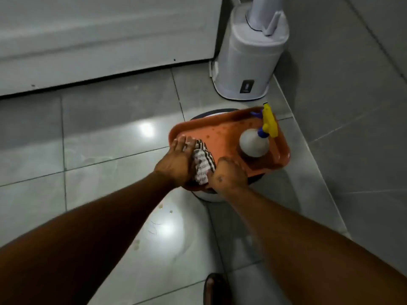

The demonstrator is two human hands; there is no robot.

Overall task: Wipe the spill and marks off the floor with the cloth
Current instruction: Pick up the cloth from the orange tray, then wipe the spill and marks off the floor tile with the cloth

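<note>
A striped white-and-dark cloth (202, 165) lies bunched at the near left corner of an orange tray (222, 133). My left hand (176, 160) rests flat on the cloth's left side, fingers extended over the tray's rim. My right hand (229, 176) is curled on the cloth's near right end. On the grey tiled floor (99, 155) below my arms are small brownish drops (161, 206) and faint scribble marks (154, 227); smears (99, 159) show to the left of the tray.
A white spray bottle with a yellow-and-blue trigger (257, 137) stands on the tray's right side. The tray sits on a round white stool or bucket (209, 195). A white bin (248, 58) stands behind, by a white cabinet (105, 40). A dark shoe (217, 289) is at bottom.
</note>
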